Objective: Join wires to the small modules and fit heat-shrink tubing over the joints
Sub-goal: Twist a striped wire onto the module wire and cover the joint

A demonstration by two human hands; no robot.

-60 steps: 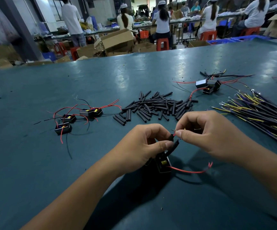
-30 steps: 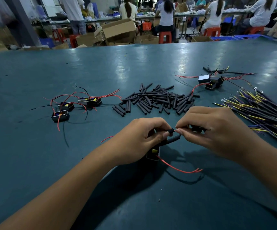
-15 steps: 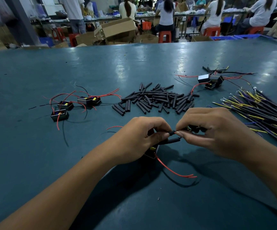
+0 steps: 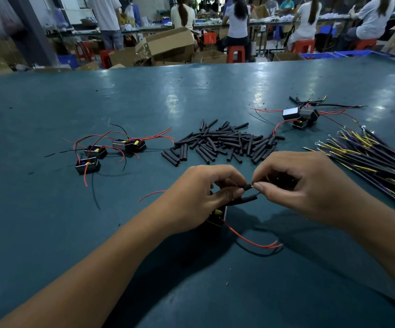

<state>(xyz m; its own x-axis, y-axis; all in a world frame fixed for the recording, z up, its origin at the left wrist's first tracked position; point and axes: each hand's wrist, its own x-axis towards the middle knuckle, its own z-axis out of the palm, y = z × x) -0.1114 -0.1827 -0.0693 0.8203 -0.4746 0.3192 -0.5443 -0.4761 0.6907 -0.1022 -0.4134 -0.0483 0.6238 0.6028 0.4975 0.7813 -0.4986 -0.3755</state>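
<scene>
A small black module (image 4: 217, 216) with a yellow part hangs under my left hand (image 4: 203, 192), just above the table. Its red wires (image 4: 250, 241) trail to the right. My left thumb and forefinger pinch a short black heat-shrink tube (image 4: 248, 187) on a wire. A second black tube (image 4: 246, 200) sticks out just below it. My right hand (image 4: 305, 185) faces the left and pinches the wire end at the tube's mouth. Its curled fingers hide a dark wire with a yellow lead.
A pile of black tube pieces (image 4: 222, 143) lies beyond my hands. Wired modules (image 4: 111, 150) sit at the left, more modules (image 4: 300, 117) at the far right. A bundle of black and yellow wires (image 4: 371, 159) lies at the right. People work at benches beyond the green table (image 4: 49, 221).
My hands have come closer together and lower. The module has swung under my left hand, and its red wires now trail further right. The view has tilted slightly.
</scene>
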